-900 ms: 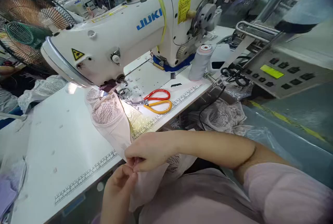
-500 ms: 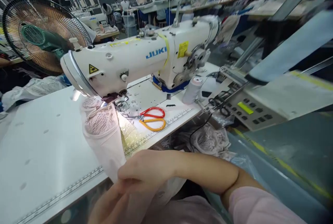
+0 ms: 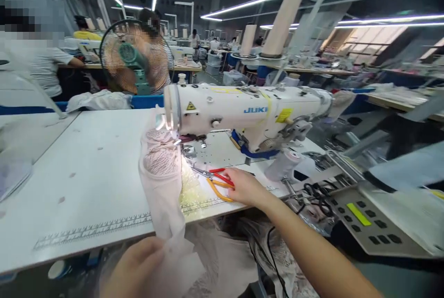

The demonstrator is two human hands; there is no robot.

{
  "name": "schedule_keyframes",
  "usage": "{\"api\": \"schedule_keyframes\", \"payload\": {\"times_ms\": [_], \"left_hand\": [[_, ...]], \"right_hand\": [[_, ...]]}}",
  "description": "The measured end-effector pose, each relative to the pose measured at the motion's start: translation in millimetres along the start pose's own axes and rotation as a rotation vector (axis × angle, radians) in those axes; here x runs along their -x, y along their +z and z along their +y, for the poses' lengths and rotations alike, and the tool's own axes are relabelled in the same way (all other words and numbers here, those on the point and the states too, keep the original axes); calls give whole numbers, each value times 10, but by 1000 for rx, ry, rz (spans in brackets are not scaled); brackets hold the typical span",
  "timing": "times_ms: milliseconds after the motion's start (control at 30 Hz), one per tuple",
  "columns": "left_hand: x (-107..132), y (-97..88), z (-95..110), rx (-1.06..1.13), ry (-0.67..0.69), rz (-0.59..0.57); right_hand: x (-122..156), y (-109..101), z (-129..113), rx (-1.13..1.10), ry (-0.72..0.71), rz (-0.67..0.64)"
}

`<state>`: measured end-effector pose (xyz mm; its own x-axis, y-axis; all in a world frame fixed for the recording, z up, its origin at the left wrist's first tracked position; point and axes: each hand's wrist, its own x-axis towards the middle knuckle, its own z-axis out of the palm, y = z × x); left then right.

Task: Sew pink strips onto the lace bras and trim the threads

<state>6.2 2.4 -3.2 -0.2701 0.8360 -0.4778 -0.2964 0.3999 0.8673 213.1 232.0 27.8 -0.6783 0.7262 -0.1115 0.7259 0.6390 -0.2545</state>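
My right hand (image 3: pixel 244 187) has its fingers closed on the handles of scissors (image 3: pixel 208 176), one loop red and one yellow, lying on the machine table with the blades pointing left. At the table's front edge my left hand (image 3: pixel 140 258), somewhat blurred, grips the lower part of a pale pink lace garment (image 3: pixel 161 196). The garment's upper, lacy end lies under the needle end of a white JUKI sewing machine (image 3: pixel 225 106). The presser foot area is partly hidden by the machine head and cloth.
A grey thread cone (image 3: pixel 282 165) stands right of the machine. A control panel (image 3: pixel 367 219) juts out at the right. Lace garments (image 3: pixel 222 252) hang below the table edge. Behind stand a fan (image 3: pixel 138 57) and co-workers at other machines.
My right hand has left the cloth near my left hand and moved up and right onto the scissors. My left hand still holds the garment. The view has tilted up and left.
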Motion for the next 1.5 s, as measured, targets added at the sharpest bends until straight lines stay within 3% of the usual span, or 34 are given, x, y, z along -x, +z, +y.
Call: {"api": "schedule_keyframes", "payload": {"times_ms": [333,433,533,667,767,1133,1500], "left_hand": [[-10,-45,9,118,-60,-66],[-20,-9,28,90,-62,-80],[-29,13,26,70,-61,-77],[-21,27,-3,46,-38,-47],[-3,39,-13,29,-25,-34],[19,148,8,-20,-37,-81],[19,160,-10,-73,-1,-44]], "right_hand": [[863,174,194,-286,28,38],[1089,273,89,-496,-67,-58],[1212,478,-101,-618,-175,-257],[1174,709,-347,-586,-242,-524],[1111,779,-441,-558,-267,-583],[1088,838,-569,-646,-248,-532],[1109,821,-659,-697,-135,-540]]}}
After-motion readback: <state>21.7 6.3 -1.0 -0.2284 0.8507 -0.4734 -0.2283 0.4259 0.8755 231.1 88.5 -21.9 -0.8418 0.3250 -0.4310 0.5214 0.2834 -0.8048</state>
